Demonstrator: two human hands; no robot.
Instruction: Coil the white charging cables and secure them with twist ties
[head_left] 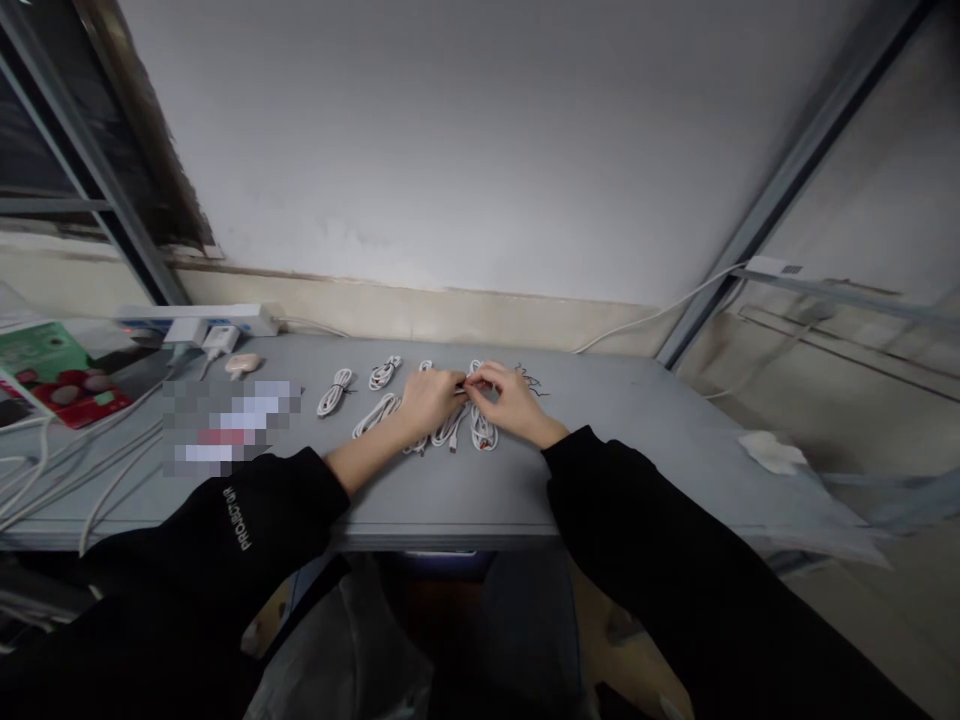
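Several coiled white cables lie on the grey table [645,440]. My left hand [433,398] is closed around part of a white cable coil [450,430] at the middle of the group. Against its fingertips, my right hand [504,396] pinches at the same spot, with what it grips too small to make out. Below the right hand rests another coil [484,432]. Two tied coils, one [335,392] at the left and one [385,372] farther back, lie apart from my hands. Thin black ties [529,380] are scattered just right of my right hand.
A white power strip [255,320] with plugged-in chargers stands at the back left, near a green and red package [60,375] and loose cables. A crumpled white tissue [772,452] lies on the right. Metal posts rise at both sides.
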